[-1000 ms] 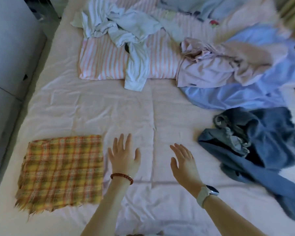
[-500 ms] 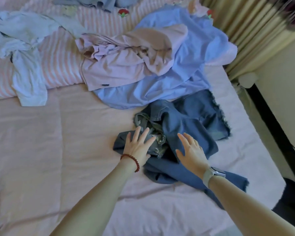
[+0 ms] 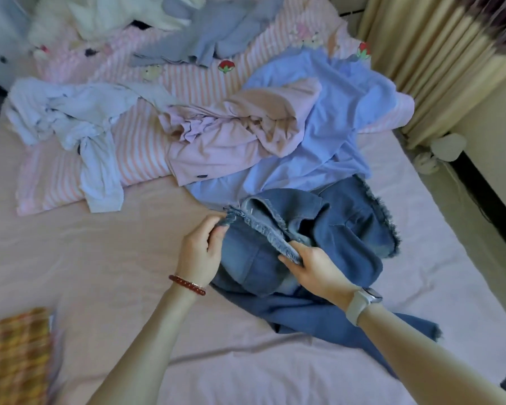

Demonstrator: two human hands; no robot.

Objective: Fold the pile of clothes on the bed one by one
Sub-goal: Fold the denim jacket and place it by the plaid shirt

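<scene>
While both hands' fingers (image 3: 216,229) pinch its frayed hem, crumpled denim garment (image 3: 342,238) sags.

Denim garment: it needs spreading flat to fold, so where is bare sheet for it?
Bare pink sheet lies left of the left hand, bordered by the striped pink blanket above and the folded yellow plaid cloth below. A narrower strip runs right of the frayed blue denim garment. Above it, the pale blue shirt crowds.
</scene>
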